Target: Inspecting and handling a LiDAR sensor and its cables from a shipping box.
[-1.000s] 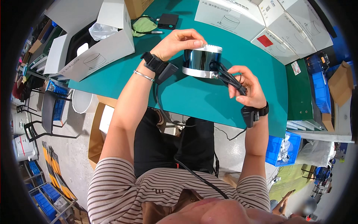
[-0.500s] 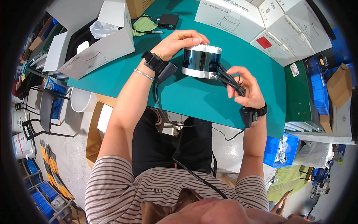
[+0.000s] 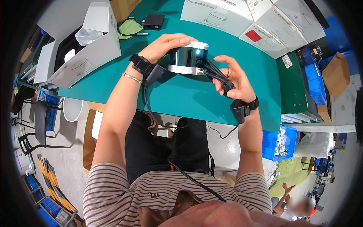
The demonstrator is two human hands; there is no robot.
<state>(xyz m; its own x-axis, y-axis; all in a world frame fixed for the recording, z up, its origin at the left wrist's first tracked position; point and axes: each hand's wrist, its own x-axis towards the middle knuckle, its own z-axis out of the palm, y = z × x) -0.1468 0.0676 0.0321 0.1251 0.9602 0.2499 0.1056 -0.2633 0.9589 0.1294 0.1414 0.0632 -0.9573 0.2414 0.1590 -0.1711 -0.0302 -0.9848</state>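
A lidar sensor (image 3: 185, 58), a short cylinder with a glossy dark band between a ribbed silver top and a silver base, is held above the green table near its middle. My left hand (image 3: 166, 45) is closed on its top and far left side, the fingers partly hidden behind it. From a metal connector at the sensor's lower right comes a folded bundle of black cable (image 3: 217, 73). That bundle rests in my right hand (image 3: 236, 81), between thumb and curled fingers, with the index finger lifted away. Each wrist wears a black strapped device.
An opened white box (image 3: 89, 60) with plastic wrap stands at the left of the green table (image 3: 181, 102). Behind lie a small black box (image 3: 154, 22) and a green cloth (image 3: 129, 28). White cartons (image 3: 217, 17) line the back right. A blue bin (image 3: 280, 143) sits beyond the right edge.
The whole view has shifted, so everything appears farther left and slightly higher. My right index finger has lifted a little from the cable. The left hand's hold on the sensor looks the same.
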